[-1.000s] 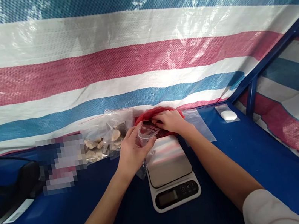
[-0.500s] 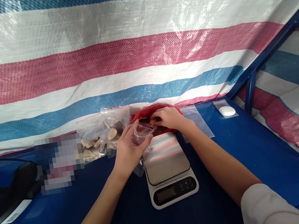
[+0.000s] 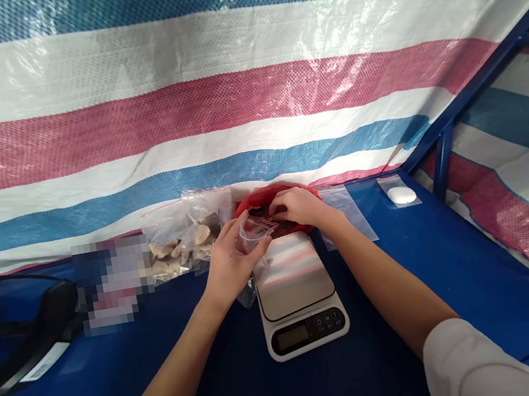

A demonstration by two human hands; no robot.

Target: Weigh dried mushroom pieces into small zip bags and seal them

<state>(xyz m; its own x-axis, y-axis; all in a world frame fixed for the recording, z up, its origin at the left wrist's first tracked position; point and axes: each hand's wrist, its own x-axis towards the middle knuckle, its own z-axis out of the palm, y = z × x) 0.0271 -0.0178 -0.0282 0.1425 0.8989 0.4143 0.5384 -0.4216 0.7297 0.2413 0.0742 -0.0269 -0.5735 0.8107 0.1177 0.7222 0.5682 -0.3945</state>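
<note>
My left hand [image 3: 231, 259] is closed around a clear plastic zip bag [image 3: 254, 228], with the bag's mouth held apart toward the right. A red plastic bag [image 3: 271, 194] with dark contents lies behind the scale. Over its opening is my right hand [image 3: 299, 209], fingertips pinched together just beside the mouth of the clear bag. What sits between those fingertips is too small to make out. Below both hands stands a white kitchen scale [image 3: 295, 284] with a shiny metal plate and a dark display.
Clear bags of pale dried slices [image 3: 166, 258] lie left of my left hand. A flat zip bag [image 3: 348, 214] is at the right, and a white oval object [image 3: 401, 195] on a small bag farther right. A black strap-like item [image 3: 46, 322] lies left. Striped sheeting [image 3: 228, 102] hangs behind.
A brownish piece showed at my right fingertips before; now it is not visible there, and the fingers sit over the red bag's contents. The view has shifted slightly.
</note>
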